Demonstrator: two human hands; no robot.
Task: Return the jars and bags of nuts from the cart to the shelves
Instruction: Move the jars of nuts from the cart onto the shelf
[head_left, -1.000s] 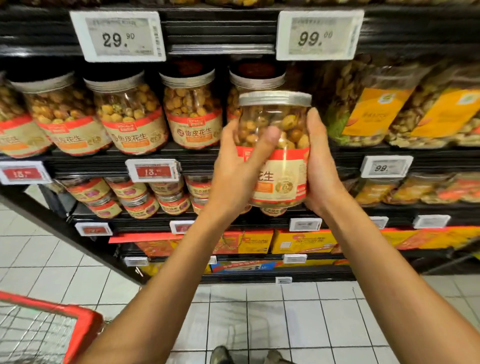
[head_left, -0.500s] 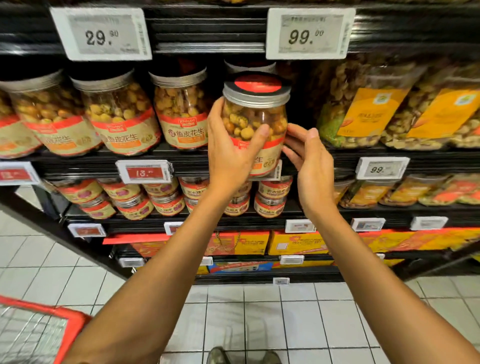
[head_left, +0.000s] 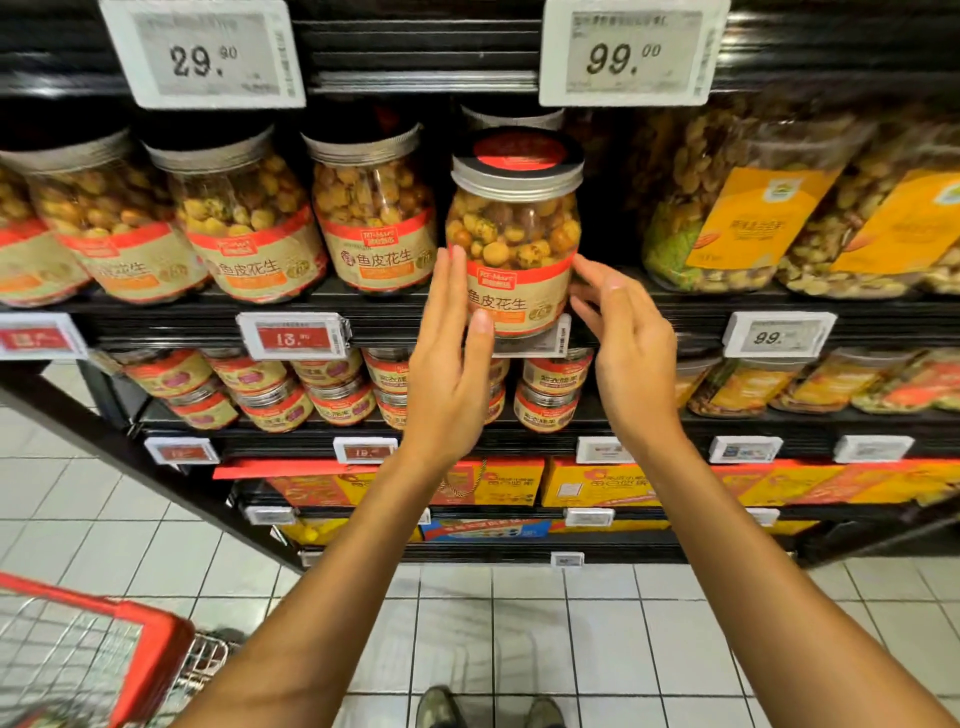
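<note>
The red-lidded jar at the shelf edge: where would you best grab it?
Take the jar round its labelled lower body, coming from the front: it stands upright, tapers there below the bulge, and another jar stands behind.

**Bright Store Light, Soft Toward the Edges**

We are looking at a brightly, evenly lit aisle, with light falling from overhead and whitening the floor tiles (head_left: 519, 634). Deep shadow is pooling beneath the upper shelf edge (head_left: 426, 52), darkening the lids of the row of jars (head_left: 244, 218). The front jar (head_left: 514, 228) is catching small glints on its clear wall and metal lid rim. We are noticing wide-angle bending: shelf lines are curving and the left upright (head_left: 130, 452) is leaning. Blur is softening the price tags (head_left: 202, 54), the bags (head_left: 748, 208) at right and the red cart (head_left: 150, 660) in the corner.
</note>
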